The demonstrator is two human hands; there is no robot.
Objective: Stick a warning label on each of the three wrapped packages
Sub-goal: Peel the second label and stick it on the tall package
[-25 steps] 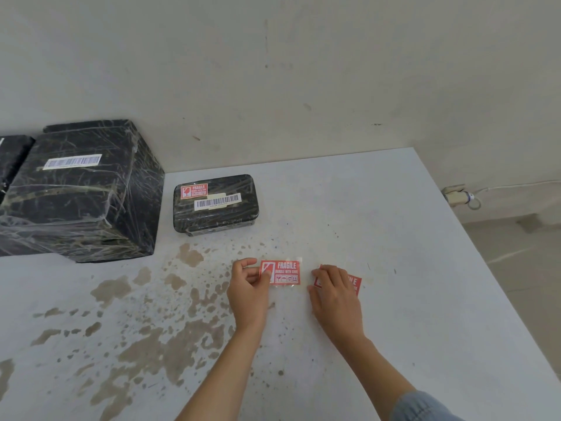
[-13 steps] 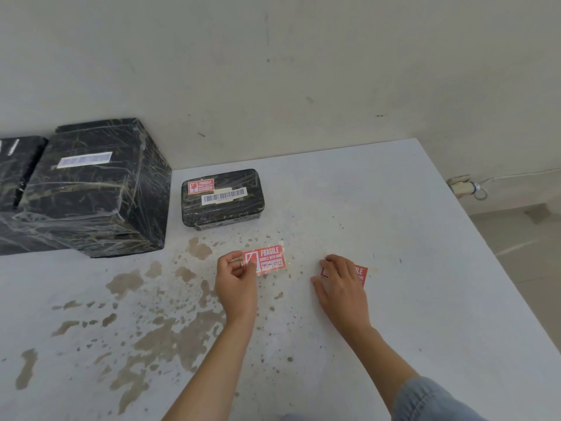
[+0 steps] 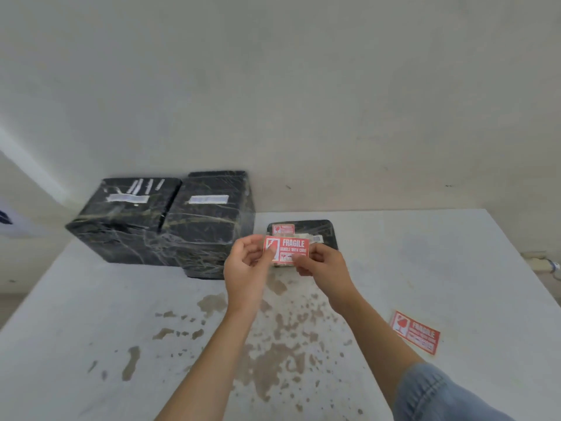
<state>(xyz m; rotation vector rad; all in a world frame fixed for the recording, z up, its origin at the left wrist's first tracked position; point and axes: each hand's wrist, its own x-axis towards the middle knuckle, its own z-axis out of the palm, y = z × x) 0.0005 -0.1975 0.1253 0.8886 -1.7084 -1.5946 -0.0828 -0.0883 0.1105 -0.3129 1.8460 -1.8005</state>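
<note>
A red FRAGILE label is held up above the table, pinched between my left hand at its left end and my right hand at its lower right corner. Behind it lies the small black wrapped package, which carries a red label on its top; my hands hide its front. Two large black wrapped packages stand at the back left: the left one and the middle one, each with only a white barcode sticker on top. Another red FRAGILE label lies flat on the table to the right.
The white table has brown stains across its near middle. A wall runs close behind the packages. The table's right edge drops off near a cable and socket on the floor side.
My left hand lifted the label off the table and raised it up in front of the small package. My right hand left the other label on the table and joined it.
</note>
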